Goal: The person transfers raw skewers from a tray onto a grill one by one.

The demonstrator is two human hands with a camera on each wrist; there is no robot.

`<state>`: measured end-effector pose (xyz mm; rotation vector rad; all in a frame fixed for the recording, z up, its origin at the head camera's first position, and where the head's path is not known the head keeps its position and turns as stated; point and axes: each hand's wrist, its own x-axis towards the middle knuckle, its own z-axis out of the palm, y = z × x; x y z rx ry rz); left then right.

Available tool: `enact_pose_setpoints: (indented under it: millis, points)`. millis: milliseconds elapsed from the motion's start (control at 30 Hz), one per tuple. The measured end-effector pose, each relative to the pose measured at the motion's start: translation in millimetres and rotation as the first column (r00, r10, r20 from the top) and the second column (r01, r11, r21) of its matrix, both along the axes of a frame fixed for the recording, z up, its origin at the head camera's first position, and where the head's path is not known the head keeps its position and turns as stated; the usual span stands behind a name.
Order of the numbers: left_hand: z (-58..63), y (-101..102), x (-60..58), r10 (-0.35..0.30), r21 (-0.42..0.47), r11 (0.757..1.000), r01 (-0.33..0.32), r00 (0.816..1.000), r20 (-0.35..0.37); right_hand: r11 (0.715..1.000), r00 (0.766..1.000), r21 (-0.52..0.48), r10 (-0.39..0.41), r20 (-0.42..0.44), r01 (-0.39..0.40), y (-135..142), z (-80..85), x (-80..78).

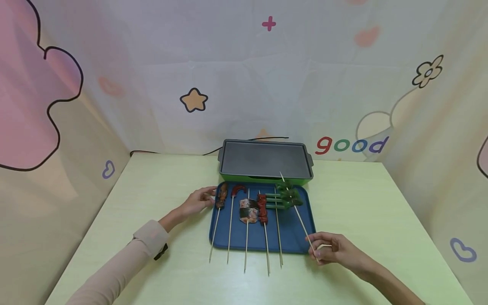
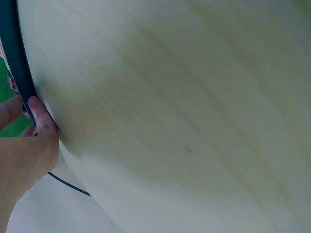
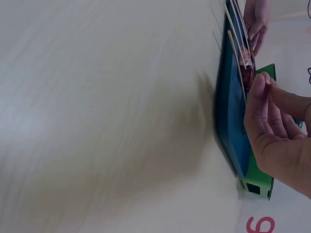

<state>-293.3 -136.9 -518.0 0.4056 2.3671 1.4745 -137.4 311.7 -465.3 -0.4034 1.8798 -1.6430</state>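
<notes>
Between the thumb and fingers of my right hand (image 1: 331,250) is the stick's lower end of a green vegetable skewer (image 1: 291,197). Its leafy top slants over the right part of a blue tray (image 1: 263,242) and overlaps another stick there. In the right wrist view, the right hand (image 3: 279,116) pinches beside the tray's edge. My left hand (image 1: 198,200) holds the tray's left rim; the left wrist view shows thumb and fingers on either side of that rim (image 2: 18,58). On the tray lie a brown meat skewer (image 1: 221,195), a curled red skewer (image 1: 238,189), a banded skewer (image 1: 248,210) and a red meat skewer (image 1: 262,209).
Directly behind the tray stands a grill with a dark flat plate (image 1: 264,159) and a green base (image 1: 244,178). A black cord (image 1: 212,151) runs behind it along the wall. The light table (image 1: 171,271) is enclosed by patterned cloth (image 1: 244,76).
</notes>
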Motion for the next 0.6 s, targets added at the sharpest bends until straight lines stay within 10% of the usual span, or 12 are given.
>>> enact_pose_setpoints:
  millis: [600]
  points:
    - [-3.2, -3, 0.8, 0.005, -0.001, 1.000, -0.005, 1.000, 0.010, 0.974, 0.966, 0.000, -0.224, -0.132, 0.226, -36, 1.1, -34.1]
